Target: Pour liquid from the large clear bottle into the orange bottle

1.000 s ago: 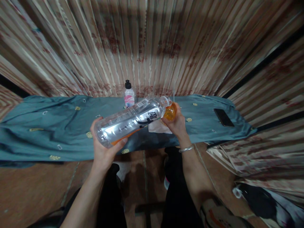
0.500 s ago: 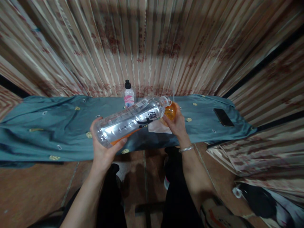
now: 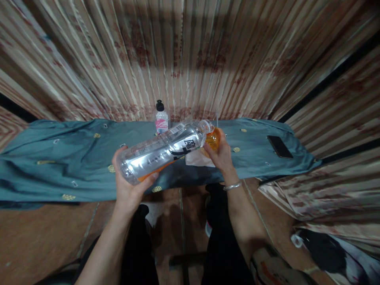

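My left hand [image 3: 130, 186] grips the base of a large clear plastic bottle [image 3: 162, 149] with black lettering, held nearly on its side with a streak of orange liquid along its lower wall. The bottle's open mouth sits at the rim of a clear glass of orange liquid [image 3: 213, 138]. My right hand [image 3: 220, 155] is wrapped round that glass, a silver bangle on the wrist. Both are held above the near edge of a table under a teal cloth [image 3: 59, 158]. A white tissue [image 3: 197, 159] lies beneath the glass.
A small bottle with a pink label and black cap [image 3: 161, 118] stands at the back of the table. A dark phone [image 3: 279, 146] lies at the right end. Striped curtains [image 3: 190, 59] hang behind. My dark-trousered legs [image 3: 219, 237] are below, over a brown floor.
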`<state>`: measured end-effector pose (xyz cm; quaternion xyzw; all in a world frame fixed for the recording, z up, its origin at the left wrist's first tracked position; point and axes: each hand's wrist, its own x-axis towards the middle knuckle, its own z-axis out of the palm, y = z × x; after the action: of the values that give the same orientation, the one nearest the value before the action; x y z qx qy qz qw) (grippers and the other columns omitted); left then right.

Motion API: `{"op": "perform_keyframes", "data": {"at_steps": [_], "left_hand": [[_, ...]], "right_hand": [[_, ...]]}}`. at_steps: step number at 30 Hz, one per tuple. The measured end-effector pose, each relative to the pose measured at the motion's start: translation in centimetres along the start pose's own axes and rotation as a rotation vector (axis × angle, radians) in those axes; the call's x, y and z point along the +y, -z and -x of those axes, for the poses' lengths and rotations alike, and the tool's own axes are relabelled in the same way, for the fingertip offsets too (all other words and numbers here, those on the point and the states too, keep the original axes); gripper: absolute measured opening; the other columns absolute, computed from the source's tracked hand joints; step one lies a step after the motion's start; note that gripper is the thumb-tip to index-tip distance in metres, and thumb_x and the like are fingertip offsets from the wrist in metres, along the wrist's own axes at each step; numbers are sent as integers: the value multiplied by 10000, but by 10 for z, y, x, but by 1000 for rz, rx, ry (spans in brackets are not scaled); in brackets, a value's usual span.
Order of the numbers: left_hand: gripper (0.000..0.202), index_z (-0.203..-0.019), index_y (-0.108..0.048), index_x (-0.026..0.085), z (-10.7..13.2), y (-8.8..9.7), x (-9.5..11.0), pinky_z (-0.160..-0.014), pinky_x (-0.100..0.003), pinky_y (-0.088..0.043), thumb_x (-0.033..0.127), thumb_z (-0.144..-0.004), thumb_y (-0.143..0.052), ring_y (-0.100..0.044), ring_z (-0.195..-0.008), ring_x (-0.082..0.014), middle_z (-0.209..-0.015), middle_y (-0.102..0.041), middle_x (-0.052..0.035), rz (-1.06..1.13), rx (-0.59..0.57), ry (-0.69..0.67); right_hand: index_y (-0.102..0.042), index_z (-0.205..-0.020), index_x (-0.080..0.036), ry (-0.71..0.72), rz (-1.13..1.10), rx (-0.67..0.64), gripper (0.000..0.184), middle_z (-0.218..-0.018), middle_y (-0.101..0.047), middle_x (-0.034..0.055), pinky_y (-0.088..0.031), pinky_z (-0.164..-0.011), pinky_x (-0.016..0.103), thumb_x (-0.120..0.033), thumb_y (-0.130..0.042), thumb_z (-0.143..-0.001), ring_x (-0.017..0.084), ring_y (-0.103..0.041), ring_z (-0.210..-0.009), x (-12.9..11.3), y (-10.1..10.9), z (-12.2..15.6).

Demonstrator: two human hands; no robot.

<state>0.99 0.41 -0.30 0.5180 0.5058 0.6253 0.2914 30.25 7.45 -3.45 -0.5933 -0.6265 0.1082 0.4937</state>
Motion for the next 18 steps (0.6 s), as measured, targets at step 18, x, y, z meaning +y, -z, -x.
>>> {"op": "perform_keyframes", "data": {"at_steps": [18], "left_hand": [[993,-1358,-479,286,-1,1,0,-1079,-527,-531,410,-490,-947,-655,-1186,-329,-1264,-644,-87,-30,-4,-21]], "right_hand": [[-462,-1513,-224,5,4,1,829,-1391,-707,173,-559,-1063,552,-671,-720,-865,367,-696,-1260,1,0,0]]}}
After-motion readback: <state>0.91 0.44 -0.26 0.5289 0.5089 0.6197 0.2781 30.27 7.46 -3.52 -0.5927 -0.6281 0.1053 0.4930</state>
